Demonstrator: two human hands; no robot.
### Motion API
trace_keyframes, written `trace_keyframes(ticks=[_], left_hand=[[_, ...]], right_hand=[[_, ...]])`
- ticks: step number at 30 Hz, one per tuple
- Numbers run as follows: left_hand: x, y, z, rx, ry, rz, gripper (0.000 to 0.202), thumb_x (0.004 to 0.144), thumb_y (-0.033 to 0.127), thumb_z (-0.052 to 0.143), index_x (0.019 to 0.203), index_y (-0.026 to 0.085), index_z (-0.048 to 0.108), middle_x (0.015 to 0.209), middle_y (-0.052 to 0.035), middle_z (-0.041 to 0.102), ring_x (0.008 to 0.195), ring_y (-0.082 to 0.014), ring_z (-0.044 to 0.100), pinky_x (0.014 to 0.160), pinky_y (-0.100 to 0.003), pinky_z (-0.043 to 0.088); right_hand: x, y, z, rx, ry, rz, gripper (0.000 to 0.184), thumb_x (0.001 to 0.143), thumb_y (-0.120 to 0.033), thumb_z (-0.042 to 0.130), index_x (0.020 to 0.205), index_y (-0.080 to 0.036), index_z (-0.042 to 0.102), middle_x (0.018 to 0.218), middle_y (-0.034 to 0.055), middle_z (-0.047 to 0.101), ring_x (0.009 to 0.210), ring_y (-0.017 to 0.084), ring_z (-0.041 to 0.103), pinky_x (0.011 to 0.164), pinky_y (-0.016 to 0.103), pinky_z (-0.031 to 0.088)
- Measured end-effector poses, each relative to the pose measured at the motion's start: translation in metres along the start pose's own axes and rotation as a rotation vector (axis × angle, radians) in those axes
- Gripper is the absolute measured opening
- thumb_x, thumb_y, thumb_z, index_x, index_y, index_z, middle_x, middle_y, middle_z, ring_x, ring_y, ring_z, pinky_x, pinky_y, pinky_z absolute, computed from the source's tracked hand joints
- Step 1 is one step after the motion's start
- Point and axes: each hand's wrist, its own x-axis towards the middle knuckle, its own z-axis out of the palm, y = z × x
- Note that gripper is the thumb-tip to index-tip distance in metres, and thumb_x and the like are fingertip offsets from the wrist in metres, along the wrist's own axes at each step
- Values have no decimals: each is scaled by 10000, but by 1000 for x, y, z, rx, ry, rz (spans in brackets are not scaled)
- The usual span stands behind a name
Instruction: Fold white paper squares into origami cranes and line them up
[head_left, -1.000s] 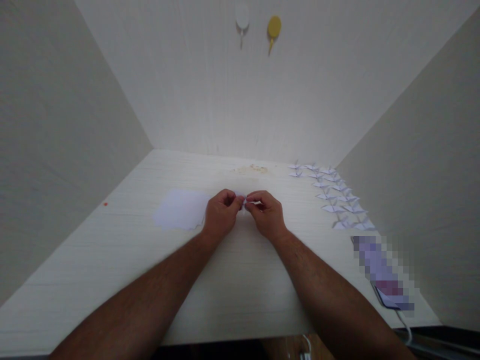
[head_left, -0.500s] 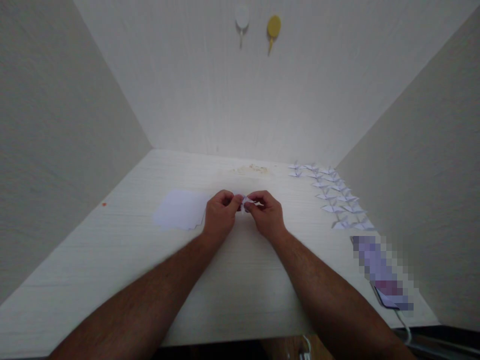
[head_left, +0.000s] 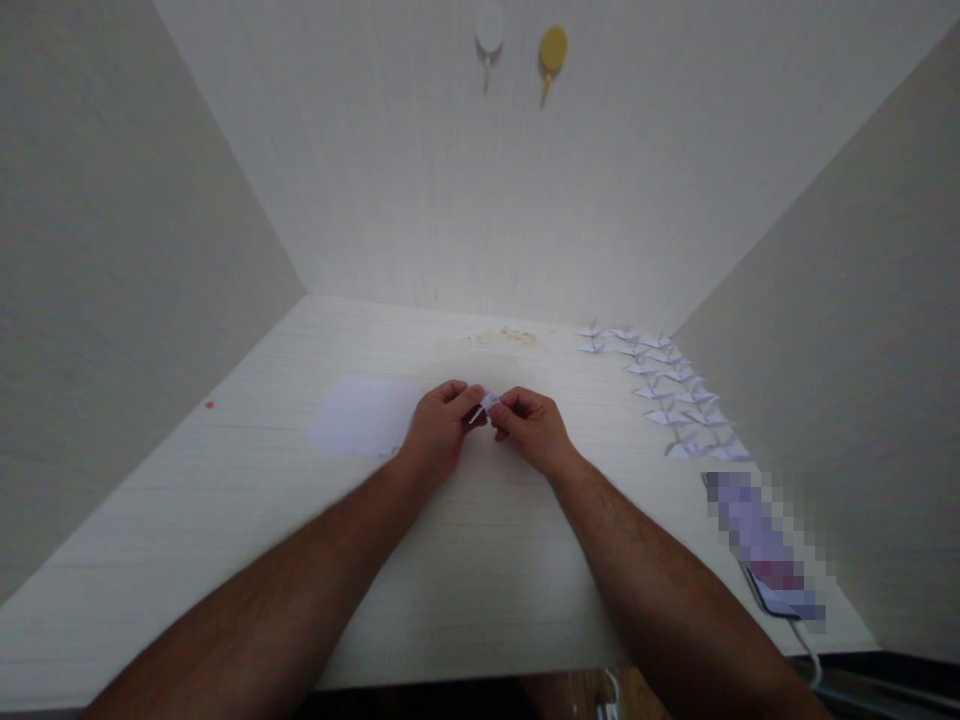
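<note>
Between my two hands is a small piece of folded white paper (head_left: pixel 489 400), held over the middle of the table. My left hand (head_left: pixel 447 420) pinches its left part between thumb and fingers. From the other side, my right hand (head_left: pixel 531 425) grips the right end with thumb and fingertips. The fingers cover much of the paper, so its full shape is hidden. Just left of my left hand lie flat white paper sheets (head_left: pixel 360 415), partly behind that hand.
Several white folded paper cranes (head_left: pixel 664 390) stand in rows at the back right. Nearer me lies a phone (head_left: pixel 765 550), mostly blurred out, with a white cable (head_left: pixel 808 645). A white hook (head_left: pixel 490 30) and a yellow hook (head_left: pixel 553 48) are on the back wall (head_left: pixel 420 180).
The folded paper has turned a little in my fingers. My right hand's lower fingers have curled down, and my left wrist has shifted slightly. The camera view has moved a touch.
</note>
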Motion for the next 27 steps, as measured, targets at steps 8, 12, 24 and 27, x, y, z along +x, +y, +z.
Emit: trace_keyframes(ticks=[8,12,24,27], left_hand=[[0,2,-3,-114,-39,-95,256,626,272,782,597,155,556,650,-3,555,636,-123,538,598,-274,454],[0,3,-2,-121,-54,-98,255,638,278,776,598,152,559,636,-1,549,615,-122,532,577,-273,448],[5,-5,-4,126,73,128,281,684,344,762,662,171,542,651,17,591,592,-102,556,614,-265,500],[5,-4,-3,81,47,80,287,677,357,764,677,172,545,678,8,606,581,-102,555,588,-263,501]], right_hand=[[-1,-2,1,-12,-26,-10,278,730,-443,725,672,-204,597,541,-50,572,464,82,513,485,218,418],[-2,-3,2,-17,-33,-14,290,735,-456,723,672,-201,599,548,-47,578,467,84,517,491,223,427],[0,-4,2,-28,74,29,264,678,-427,765,687,-196,637,593,-15,638,482,102,559,488,233,450],[1,-5,0,-13,65,34,244,678,-412,761,665,-196,649,585,-16,640,487,102,565,506,238,457]])
